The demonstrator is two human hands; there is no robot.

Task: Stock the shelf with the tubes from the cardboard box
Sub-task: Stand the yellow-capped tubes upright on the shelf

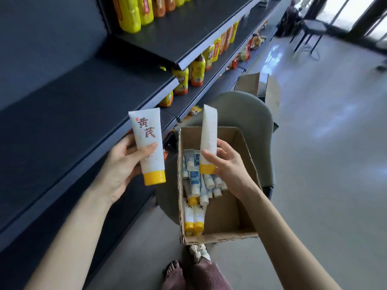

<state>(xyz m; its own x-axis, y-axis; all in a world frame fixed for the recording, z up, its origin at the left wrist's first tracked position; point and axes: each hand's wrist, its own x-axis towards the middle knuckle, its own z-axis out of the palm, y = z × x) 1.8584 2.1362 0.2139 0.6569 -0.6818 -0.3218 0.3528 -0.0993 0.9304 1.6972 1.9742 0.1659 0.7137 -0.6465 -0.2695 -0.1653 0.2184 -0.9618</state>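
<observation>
Tubes in both hands! The left hand (123, 164) grips a tube (146, 139) upright, yellow cap down, red lettering facing the camera. Its thumb lies across the front and its fingers (129, 141) curl behind. It holds the tube out in front of the dark shelf (62, 126), not touching the board. The right hand (227, 164) pinches a second tube (209, 135) low down near its yellow cap. That one is turned edge-on, crimped end up, directly above the box (227, 215). The box sits open on a grey chair (240, 109) beside the shelving. Inside lies a heap (194, 181) of more tubes: small blue ones with white caps piled at the far end, yellow-capped ones nearer, two of them side by side along the left wall. The right part of the box floor is bare cardboard. Yellow bottles (198, 72) line the shelves further along. Another box (272, 95) stands on the floor (324, 185) behind the chair.
</observation>
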